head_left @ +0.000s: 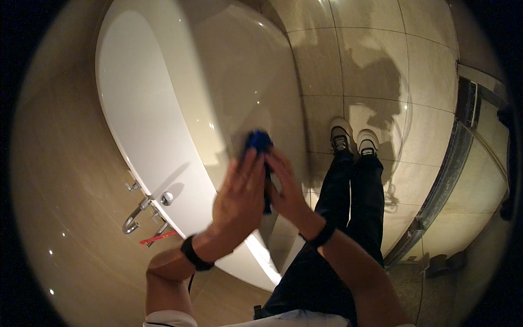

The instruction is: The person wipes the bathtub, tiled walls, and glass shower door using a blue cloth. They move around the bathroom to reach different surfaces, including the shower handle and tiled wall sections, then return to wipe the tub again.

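A crumpled blue cloth (pixel 260 140) shows between and beyond my fingertips, with a darker part of it hanging down between my palms. My left hand (pixel 239 196) lies along it from the left, its fingers stretched forward and pressed close together. From the other side, my right hand (pixel 287 188) closes on the same cloth, fingers bent toward it. Both hands are over the glossy outer side of a white bathtub (pixel 245 71); whether the cloth touches that surface I cannot tell. Dark bands circle both wrists.
A chrome tap (pixel 133 218) and handles stand at the tub's left edge, beside a red strip-like object (pixel 158 237). The drain fitting (pixel 167 198) is inside the tub. My shoes (pixel 354 139) stand on the tiled floor (pixel 376 65). A dark-framed sill (pixel 436 191) runs along the right.
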`<move>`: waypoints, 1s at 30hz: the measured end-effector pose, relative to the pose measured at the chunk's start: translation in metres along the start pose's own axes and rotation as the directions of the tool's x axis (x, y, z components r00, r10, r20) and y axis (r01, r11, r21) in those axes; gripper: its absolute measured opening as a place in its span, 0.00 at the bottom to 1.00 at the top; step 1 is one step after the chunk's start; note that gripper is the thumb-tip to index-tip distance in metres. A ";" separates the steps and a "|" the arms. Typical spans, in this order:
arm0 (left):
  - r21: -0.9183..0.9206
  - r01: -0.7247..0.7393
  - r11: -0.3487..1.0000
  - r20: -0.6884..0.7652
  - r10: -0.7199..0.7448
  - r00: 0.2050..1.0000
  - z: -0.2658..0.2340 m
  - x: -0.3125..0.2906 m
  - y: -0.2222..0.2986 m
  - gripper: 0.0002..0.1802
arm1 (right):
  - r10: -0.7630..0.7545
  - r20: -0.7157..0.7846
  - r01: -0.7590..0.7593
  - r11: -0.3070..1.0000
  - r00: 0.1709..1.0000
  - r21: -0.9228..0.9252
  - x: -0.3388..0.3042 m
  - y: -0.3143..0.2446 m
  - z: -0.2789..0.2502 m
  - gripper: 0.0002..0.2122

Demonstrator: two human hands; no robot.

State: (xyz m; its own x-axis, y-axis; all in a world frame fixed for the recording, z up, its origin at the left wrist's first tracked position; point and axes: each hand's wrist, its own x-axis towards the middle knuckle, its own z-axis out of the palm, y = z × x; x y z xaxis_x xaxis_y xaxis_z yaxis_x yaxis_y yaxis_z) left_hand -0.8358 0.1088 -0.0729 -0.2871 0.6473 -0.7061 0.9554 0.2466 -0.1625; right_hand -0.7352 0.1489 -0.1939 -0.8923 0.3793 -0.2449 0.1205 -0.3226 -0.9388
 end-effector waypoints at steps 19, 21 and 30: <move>-0.151 -0.012 0.988 0.148 0.035 0.988 0.032 -0.082 0.084 0.23 | 0.263 0.194 -0.273 0.962 0.945 0.027 -0.125 0.008 -0.003 0.27; -0.047 0.057 0.997 -0.036 -0.058 0.998 0.031 -0.065 0.070 0.21 | 0.138 0.138 -0.144 0.989 0.981 0.040 -0.095 0.021 -0.001 0.28; -0.213 0.131 0.968 -0.305 -0.194 0.932 0.042 -0.064 0.061 0.17 | -0.109 0.084 0.099 0.989 0.991 0.105 -0.067 0.041 -0.002 0.32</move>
State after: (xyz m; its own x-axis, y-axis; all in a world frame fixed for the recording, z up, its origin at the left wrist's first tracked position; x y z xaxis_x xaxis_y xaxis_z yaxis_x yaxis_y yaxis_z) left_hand -0.7566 0.0521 -0.0669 -0.4738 0.7760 -0.4163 0.8725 0.4776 -0.1028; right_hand -0.6700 0.1118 -0.2167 -0.9336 0.3375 -0.1202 -0.0154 -0.3729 -0.9277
